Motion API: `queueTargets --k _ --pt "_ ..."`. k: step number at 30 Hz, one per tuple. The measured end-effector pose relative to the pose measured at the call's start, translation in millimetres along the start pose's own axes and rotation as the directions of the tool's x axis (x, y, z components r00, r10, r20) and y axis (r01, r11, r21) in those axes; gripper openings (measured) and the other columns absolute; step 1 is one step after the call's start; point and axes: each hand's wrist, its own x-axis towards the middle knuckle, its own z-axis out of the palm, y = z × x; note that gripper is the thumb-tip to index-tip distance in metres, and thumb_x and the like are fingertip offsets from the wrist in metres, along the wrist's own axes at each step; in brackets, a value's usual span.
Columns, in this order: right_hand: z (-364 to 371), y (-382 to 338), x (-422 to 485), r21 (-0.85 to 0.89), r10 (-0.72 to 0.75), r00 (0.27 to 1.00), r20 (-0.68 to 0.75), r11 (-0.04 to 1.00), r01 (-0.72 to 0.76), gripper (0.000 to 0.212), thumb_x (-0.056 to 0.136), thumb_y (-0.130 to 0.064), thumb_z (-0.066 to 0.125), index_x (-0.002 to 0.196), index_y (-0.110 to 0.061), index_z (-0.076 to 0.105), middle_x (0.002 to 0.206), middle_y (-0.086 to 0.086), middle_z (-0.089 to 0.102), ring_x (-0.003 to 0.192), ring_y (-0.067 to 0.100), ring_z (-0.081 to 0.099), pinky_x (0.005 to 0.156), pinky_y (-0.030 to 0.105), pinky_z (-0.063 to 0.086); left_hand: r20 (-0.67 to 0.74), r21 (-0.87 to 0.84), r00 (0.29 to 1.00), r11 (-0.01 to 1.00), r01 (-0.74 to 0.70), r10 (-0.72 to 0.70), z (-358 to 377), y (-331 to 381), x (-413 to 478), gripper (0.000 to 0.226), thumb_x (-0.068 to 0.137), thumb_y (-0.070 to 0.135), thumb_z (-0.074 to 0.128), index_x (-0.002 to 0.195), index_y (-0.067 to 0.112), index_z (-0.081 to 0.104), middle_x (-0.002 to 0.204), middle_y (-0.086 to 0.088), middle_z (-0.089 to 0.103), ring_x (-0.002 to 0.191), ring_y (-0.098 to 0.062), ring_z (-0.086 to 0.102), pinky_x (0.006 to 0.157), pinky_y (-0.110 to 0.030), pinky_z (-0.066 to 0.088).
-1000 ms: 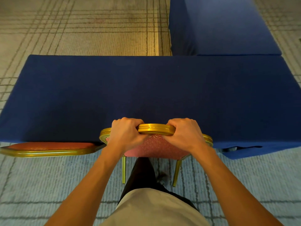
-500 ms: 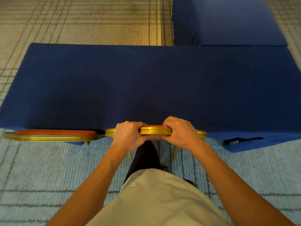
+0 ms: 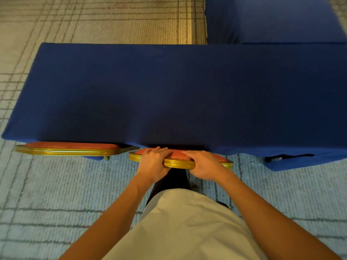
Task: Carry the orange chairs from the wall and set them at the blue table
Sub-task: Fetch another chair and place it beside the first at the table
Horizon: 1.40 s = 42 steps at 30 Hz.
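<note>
An orange chair [image 3: 178, 162] with a gold frame stands right in front of me, its back top against the near edge of the blue table [image 3: 169, 91]. Its seat and legs are hidden under the blue cloth. My left hand [image 3: 153, 163] grips the left part of the backrest top, fingers over the orange padding. My right hand [image 3: 203, 165] grips the right part the same way. A second orange chair [image 3: 73, 149] stands to the left at the same table edge, pushed in, with only its back top showing.
A second blue-covered table [image 3: 272, 19] joins the first at the far right. The blue cloth hangs down at the near right corner [image 3: 293, 160]. Patterned carpet lies all around, grey-blue near me and beige beyond the table.
The chair in my hands has gone forward under the table; its pink back face and gold legs no longer show. Both hands have stayed on the backrest.
</note>
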Motion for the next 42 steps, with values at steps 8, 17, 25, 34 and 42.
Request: queueTargets --k 8,17,25,34,42 --pt "-30 3 1 0.011 0.057 0.997 0.043 0.998 -0.058 0.061 0.081 -0.011 0.063 0.136 -0.037 0.06 0.103 -0.003 0.073 0.092 0.025 0.068 0.067 0.027 0.042 -0.089 0.023 0.996 0.999 -0.025 0.027 -6 18 15 0.051 0.078 0.036 0.06 0.127 0.028 0.07 0.12 0.006 0.074 0.111 -0.024 0.068 0.093 -0.041 0.049" --pt "-31 10 6 0.011 0.084 0.994 0.067 0.996 -0.085 0.059 0.081 -0.012 0.063 0.134 -0.037 0.06 0.105 -0.004 0.073 0.089 0.022 0.068 0.068 0.033 0.052 -0.147 0.008 0.987 0.998 -0.067 0.067 -7 14 23 0.04 0.084 0.046 0.067 0.122 0.034 0.071 0.111 0.012 0.075 0.099 -0.016 0.071 0.08 -0.034 0.053" --pt "-26 14 10 -0.046 0.091 0.995 0.047 0.995 -0.089 0.049 0.075 -0.019 0.061 0.121 -0.037 0.061 0.093 -0.006 0.07 0.079 0.02 0.065 0.065 0.04 0.057 -0.057 -0.01 0.997 0.999 -0.045 0.044 -13 16 24 0.043 0.082 0.043 0.063 0.125 0.042 0.064 0.114 0.016 0.073 0.104 -0.013 0.069 0.08 -0.033 0.053" --pt "-28 6 4 -0.007 0.092 0.995 0.049 0.996 -0.091 0.037 0.074 -0.012 0.062 0.104 -0.034 0.061 0.113 -0.009 0.068 0.091 0.023 0.063 0.06 0.031 0.043 0.018 -0.033 1.0 0.999 0.015 -0.015 -18 19 22 0.046 0.084 0.042 0.064 0.13 0.047 0.059 0.119 0.018 0.071 0.11 -0.013 0.066 0.084 -0.033 0.05" --pt "-37 -21 -17 0.178 0.06 0.998 0.026 0.982 -0.063 0.036 0.083 -0.027 0.068 0.116 -0.037 0.057 0.106 -0.009 0.062 0.091 0.013 0.062 0.079 0.037 0.055 0.007 -0.048 1.0 0.999 -0.008 0.009 -38 18 -1 0.038 0.088 0.05 0.067 0.126 0.044 0.065 0.11 0.014 0.073 0.103 -0.014 0.067 0.077 -0.033 0.047"
